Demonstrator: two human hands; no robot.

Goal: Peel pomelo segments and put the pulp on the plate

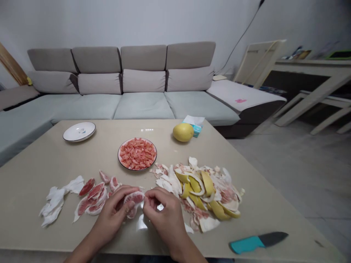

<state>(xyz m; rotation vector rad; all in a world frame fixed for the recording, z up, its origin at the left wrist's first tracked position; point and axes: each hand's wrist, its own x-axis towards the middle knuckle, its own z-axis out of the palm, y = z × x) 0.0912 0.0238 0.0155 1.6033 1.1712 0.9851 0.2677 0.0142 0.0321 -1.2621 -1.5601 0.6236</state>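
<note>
Soft, even light filled the room and lay flat across the pale grey wall [137, 22]. Shadows were faint, with only a thin dark rim under the yellow pomelo [183, 132]. The glossy beige table top [49, 171] threw back a small white glare near its far edge and a pale patch just below the left hand [112, 215] and the right hand [164, 215]. The pink pomelo segment [134, 199] between them looked fairly sharp. Wide-angle distortion bowed the long grey sofa [142, 106], while the cream console table [304, 65] at the upper right was dim and smeared with blur.
</note>
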